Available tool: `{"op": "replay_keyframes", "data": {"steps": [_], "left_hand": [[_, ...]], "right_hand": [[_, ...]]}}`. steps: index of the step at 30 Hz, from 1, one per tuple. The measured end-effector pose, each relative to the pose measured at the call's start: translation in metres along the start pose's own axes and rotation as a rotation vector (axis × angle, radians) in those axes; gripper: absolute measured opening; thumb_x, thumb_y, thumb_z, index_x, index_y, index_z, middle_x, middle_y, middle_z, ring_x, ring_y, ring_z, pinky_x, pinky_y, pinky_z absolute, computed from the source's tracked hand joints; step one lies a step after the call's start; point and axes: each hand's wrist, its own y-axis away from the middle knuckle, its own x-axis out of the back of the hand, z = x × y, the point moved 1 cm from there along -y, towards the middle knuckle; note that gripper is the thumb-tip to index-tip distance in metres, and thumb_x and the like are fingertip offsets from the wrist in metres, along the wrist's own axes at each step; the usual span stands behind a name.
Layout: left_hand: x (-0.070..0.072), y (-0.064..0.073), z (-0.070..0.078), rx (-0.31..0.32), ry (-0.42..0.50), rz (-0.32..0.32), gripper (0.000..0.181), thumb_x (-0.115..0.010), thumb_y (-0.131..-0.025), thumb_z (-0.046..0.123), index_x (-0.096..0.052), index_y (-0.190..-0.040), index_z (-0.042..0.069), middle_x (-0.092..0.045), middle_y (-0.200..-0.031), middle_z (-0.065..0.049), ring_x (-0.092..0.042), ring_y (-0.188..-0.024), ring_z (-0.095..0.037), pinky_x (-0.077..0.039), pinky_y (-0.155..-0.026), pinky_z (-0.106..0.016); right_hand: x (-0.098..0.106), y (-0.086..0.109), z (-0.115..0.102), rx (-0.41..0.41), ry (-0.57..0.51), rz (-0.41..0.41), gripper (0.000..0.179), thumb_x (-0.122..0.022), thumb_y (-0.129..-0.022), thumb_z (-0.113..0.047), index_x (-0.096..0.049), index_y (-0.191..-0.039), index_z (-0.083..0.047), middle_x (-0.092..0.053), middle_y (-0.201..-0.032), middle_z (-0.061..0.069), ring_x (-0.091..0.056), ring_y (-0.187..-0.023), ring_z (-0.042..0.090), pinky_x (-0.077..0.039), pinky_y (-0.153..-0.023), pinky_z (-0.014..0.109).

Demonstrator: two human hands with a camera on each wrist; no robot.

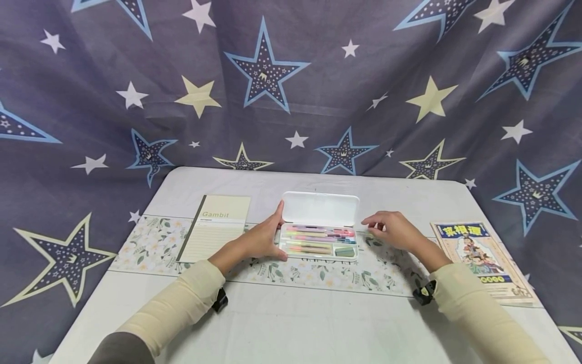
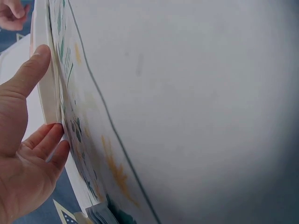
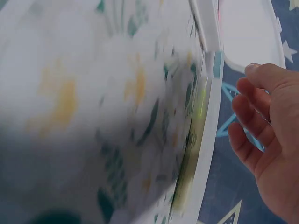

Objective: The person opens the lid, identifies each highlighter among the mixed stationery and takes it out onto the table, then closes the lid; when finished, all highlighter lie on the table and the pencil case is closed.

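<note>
A white pencil case [image 1: 318, 257] lies with its lid [image 1: 320, 208] raised and leaning back in the head view. Several pens [image 1: 313, 233] in pink, yellow and purple fill its upper section. More slim pens [image 1: 309, 247] lie in the lower left compartment, and a grey-green block [image 1: 344, 252] sits in the lower right one. My left hand [image 1: 263, 236] holds the case's left end, thumb at the front edge and fingers towards the hinge. To the right of the case my right hand [image 1: 393, 230] hovers with loosely bent fingers [image 3: 252, 100], holding nothing.
A cream notebook [image 1: 215, 230] marked "Gambit" lies left of the case. On the right stands an illustrated booklet [image 1: 475, 253], flat and partly behind the right forearm. A floral strip [image 1: 295, 275] crosses the white table [image 1: 309, 323]; a star-patterned curtain [image 1: 291, 126] hangs behind.
</note>
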Motion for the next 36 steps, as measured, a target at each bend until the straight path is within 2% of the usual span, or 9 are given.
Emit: {"op": "replay_keyframes", "data": {"steps": [9, 12, 18, 22, 28, 36], "left_hand": [[-0.001, 0.000, -0.001, -0.006, -0.010, 0.005, 0.154, -0.096, -0.067, 0.040, 0.025, -0.160, 0.021, -0.053, -0.142, -0.005, -0.054, -0.131, -0.019, -0.039, -0.116, -0.042], [-0.001, 0.000, 0.000, -0.015, -0.008, 0.007, 0.154, -0.096, -0.067, 0.040, 0.025, -0.160, 0.020, -0.053, -0.141, -0.005, -0.054, -0.131, -0.019, -0.040, -0.116, -0.041], [0.001, 0.001, 0.002, -0.018, -0.001, 0.007, 0.154, -0.097, -0.067, 0.037, 0.024, -0.161, 0.018, -0.053, -0.141, -0.005, -0.054, -0.130, -0.019, -0.040, -0.116, -0.041], [0.001, 0.001, 0.001, -0.010, 0.000, 0.003, 0.154, -0.096, -0.067, 0.038, 0.025, -0.160, 0.019, -0.053, -0.142, -0.005, -0.054, -0.131, -0.019, -0.039, -0.116, -0.041], [0.000, 0.001, 0.001, -0.006, -0.012, -0.001, 0.154, -0.096, -0.067, 0.039, 0.024, -0.160, 0.019, -0.052, -0.142, -0.006, -0.054, -0.130, -0.020, -0.040, -0.116, -0.041], [0.000, 0.000, 0.000, -0.001, -0.016, -0.002, 0.155, -0.096, -0.067, 0.041, 0.026, -0.160, 0.021, -0.052, -0.143, -0.006, -0.054, -0.131, -0.019, -0.040, -0.116, -0.041]], "right_hand": [[-0.012, -0.016, -0.023, 0.057, -0.001, -0.037, 0.021, -0.073, -0.093, -0.012, -0.078, -0.114, -0.010, -0.074, -0.091, -0.001, -0.061, -0.073, 0.004, -0.051, -0.063, 0.024], [-0.016, -0.020, -0.029, 0.075, -0.004, -0.044, 0.020, -0.073, -0.093, -0.013, -0.079, -0.113, -0.011, -0.076, -0.094, -0.001, -0.060, -0.073, 0.003, -0.051, -0.066, 0.024], [-0.024, -0.028, -0.039, 0.097, -0.015, -0.063, 0.017, -0.074, -0.094, -0.016, -0.080, -0.110, -0.017, -0.077, -0.101, -0.001, -0.067, -0.084, 0.009, -0.053, -0.074, 0.030], [-0.028, -0.032, -0.045, 0.110, -0.015, -0.073, 0.017, -0.075, -0.093, -0.016, -0.081, -0.109, -0.017, -0.077, -0.099, -0.002, -0.065, -0.080, 0.006, -0.052, -0.071, 0.026], [-0.033, -0.035, -0.053, 0.130, -0.023, -0.116, 0.020, -0.073, -0.094, -0.017, -0.080, -0.113, -0.016, -0.076, -0.098, -0.004, -0.060, -0.076, 0.004, -0.050, -0.070, 0.027], [-0.040, -0.040, -0.055, 0.151, 0.040, -0.160, 0.019, -0.072, -0.096, -0.021, -0.080, -0.113, -0.020, -0.073, -0.093, -0.007, -0.055, -0.073, -0.001, -0.048, -0.069, 0.024]]}}
